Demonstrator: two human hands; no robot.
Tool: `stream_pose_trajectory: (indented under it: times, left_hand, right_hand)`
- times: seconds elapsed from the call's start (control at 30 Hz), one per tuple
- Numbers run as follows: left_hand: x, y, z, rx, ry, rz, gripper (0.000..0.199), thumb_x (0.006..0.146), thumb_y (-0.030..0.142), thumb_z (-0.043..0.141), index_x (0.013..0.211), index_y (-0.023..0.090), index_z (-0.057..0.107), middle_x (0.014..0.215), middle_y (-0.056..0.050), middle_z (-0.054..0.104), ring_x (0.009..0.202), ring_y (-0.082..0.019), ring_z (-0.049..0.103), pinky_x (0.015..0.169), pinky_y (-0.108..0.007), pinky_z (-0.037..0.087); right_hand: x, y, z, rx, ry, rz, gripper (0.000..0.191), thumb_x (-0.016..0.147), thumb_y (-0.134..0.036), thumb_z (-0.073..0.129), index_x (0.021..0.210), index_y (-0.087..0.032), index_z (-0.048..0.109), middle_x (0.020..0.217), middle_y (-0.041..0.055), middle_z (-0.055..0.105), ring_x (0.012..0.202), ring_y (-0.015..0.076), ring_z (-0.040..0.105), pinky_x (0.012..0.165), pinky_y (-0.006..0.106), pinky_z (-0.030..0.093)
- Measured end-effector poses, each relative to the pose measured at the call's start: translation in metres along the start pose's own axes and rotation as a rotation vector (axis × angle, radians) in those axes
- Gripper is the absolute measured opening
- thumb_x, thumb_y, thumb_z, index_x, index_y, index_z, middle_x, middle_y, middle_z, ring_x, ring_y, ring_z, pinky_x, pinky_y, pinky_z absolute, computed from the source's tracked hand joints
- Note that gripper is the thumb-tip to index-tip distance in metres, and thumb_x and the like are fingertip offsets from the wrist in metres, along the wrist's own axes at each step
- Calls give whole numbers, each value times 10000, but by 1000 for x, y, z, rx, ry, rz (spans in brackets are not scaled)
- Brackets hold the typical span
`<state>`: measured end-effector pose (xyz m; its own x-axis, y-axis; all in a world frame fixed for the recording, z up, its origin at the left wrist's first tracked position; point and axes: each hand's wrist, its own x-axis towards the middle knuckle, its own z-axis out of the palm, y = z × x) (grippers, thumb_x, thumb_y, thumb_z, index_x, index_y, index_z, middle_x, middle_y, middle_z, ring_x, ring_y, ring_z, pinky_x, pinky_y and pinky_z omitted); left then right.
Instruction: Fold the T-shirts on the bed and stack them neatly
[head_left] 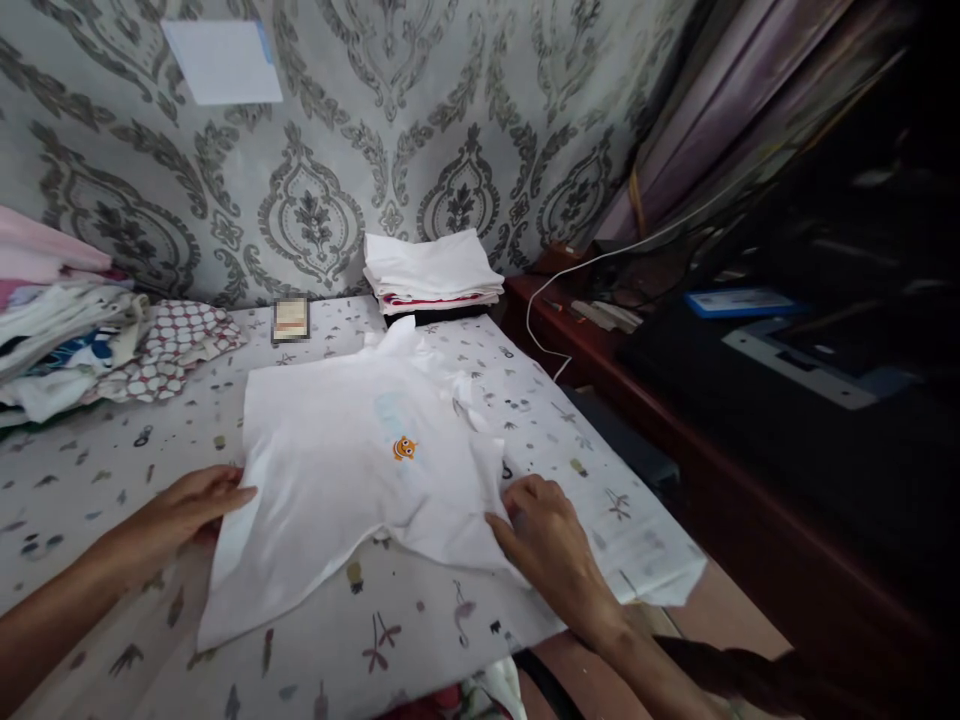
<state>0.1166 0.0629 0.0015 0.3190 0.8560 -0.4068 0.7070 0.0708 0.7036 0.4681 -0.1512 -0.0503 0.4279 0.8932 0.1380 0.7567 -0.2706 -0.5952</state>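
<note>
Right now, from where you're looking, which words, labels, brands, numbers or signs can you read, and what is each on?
No text is readable.
Small rectangular item on the patterned cloth: too blurred.
White sheet on the wall: no legible writing.
Blue-edged object at right: any marking too small and blurred.
White shirt: orange cartoon print; pale blue patch too faint to read.

Left forearm (67,608), bare, enters at the lower left and slants up to the right; the left hand (196,502) holds its thumb (236,498) extended, with the fingers (219,475) lightly bent. Right forearm (649,665), also bare, rises from the bottom edge toward the left; the right hand (549,538) shows its back, fingers curled, thumb pointing forward and left. The hands lie well apart.
</note>
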Motion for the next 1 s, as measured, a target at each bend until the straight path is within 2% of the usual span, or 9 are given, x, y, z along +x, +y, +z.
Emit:
stream_pose_trajectory:
  times: [0.13, 0.27, 0.4, 0.5, 0.6, 0.7, 0.77, 0.87, 1.0]
  left_hand:
    - [-21, 14, 13, -246, -249, -127, 473, 546, 598, 779, 881, 266, 736, 916, -66, 766, 930, -340, 726, 864, -456, 599]
    - [-26, -5, 3, -208, -229, -176, 416, 555, 616, 688, 868, 347, 741, 764, -8, 735, 841, -339, 719, 708, -453, 596]
    - [-16, -23, -26, 108, -371, -221, 359, 608, 647, 611, 760, 326, 661, 680, 13, 694, 606, -270, 665, 532, -375, 502]
    - [6, 11, -34, 558, -200, 40, 371, 696, 628, 572, 639, 263, 540, 564, 7, 608, 527, -228, 582, 501, -315, 390]
    - [43, 86, -3, 720, -76, 485, 370, 823, 585, 497, 701, 244, 573, 615, 0, 621, 607, -216, 601, 569, -305, 388]
    - [92, 166, 63, 638, -200, 761, 318, 914, 429, 442, 1015, 223, 663, 795, -29, 707, 734, -206, 659, 669, -294, 448]
    - [125, 204, 108, 749, -117, 881, 328, 909, 260, 442, 1152, 207, 656, 1074, -96, 727, 982, -244, 663, 789, -319, 456]
    - [165, 236, 150, 837, -177, 829, 367, 847, 173, 525, 1190, 214, 648, 1197, -132, 702, 1071, -286, 647, 840, -351, 452]
    - [195, 247, 159, 790, -321, 742, 183, 755, 109, 573, 887, 199, 662, 723, -36, 715, 661, -201, 669, 661, -283, 458]
  right_hand:
    - [-1, -12, -12, 400, -25, 186, 287, 858, -511, 582, 752, -254, 508, 671, 9, 545, 621, 191, 512, 568, 315, 406]
    - [-1, -16, -30, 851, -53, 469, 459, 764, -673, 651, 828, -262, 459, 571, -65, 437, 466, 124, 396, 437, 249, 291]
    - [-5, -11, -39, 918, -163, 563, 510, 673, -654, 737, 890, -260, 498, 525, -95, 416, 406, 96, 350, 400, 222, 234]
    - [-10, -7, -36, 850, -255, 559, 477, 653, -593, 768, 869, -238, 534, 490, -104, 396, 386, 76, 312, 389, 210, 182]
    - [-13, -5, -32, 837, -301, 531, 444, 645, -549, 787, 797, -217, 534, 514, -88, 431, 412, 68, 343, 396, 205, 225]
    - [-14, -5, -31, 842, -319, 512, 413, 683, -551, 765, 776, -208, 555, 525, -82, 430, 418, 63, 336, 397, 202, 252]
    - [-14, -5, -31, 852, -322, 497, 393, 715, -545, 748, 758, -203, 560, 515, -83, 422, 411, 57, 320, 397, 199, 245]
    - [-13, -2, -33, 884, -336, 502, 379, 732, -531, 748, 751, -197, 569, 505, -81, 432, 409, 51, 316, 400, 195, 239]
    - [-9, 4, -38, 898, -373, 549, 407, 705, -553, 768, 754, -187, 598, 488, -84, 414, 409, 53, 332, 395, 189, 227]
